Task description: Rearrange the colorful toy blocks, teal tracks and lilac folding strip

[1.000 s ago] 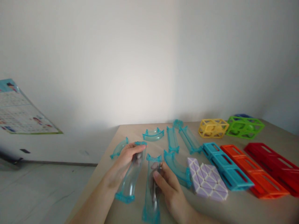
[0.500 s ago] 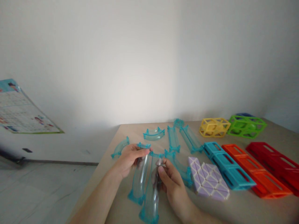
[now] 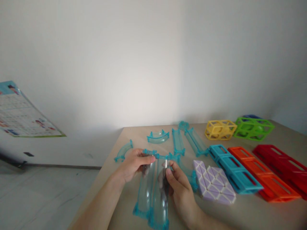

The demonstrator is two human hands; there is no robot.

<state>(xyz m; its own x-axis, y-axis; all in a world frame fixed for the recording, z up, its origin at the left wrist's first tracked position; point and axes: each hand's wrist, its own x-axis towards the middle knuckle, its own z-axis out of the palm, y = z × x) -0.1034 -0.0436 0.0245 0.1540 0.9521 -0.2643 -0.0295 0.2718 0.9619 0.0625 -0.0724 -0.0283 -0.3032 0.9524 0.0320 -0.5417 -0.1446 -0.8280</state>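
Two long clear tracks with teal ends are held side by side over the front of the table. My left hand (image 3: 135,164) is closed on the upper end of the left clear track (image 3: 145,191). Around the upper part of the right clear track (image 3: 159,198) my right hand (image 3: 178,183) is closed, thumb on its side. The tracks slant toward me, their lower teal ends close together. Behind my right hand lies a curved teal track (image 3: 192,177), partly hidden.
Other teal pieces lie behind: a curved one (image 3: 158,137), another curve (image 3: 123,150) and straight ones (image 3: 177,142). To the right are lilac triangles (image 3: 214,182), blue (image 3: 235,169), orange (image 3: 261,172) and red frames (image 3: 283,164), with yellow (image 3: 220,130) and green frames (image 3: 254,128) behind.
Both held tracks have shifted slightly right and stand straighter, with their lower ends nearer each other. My right hand has moved a little to the right.
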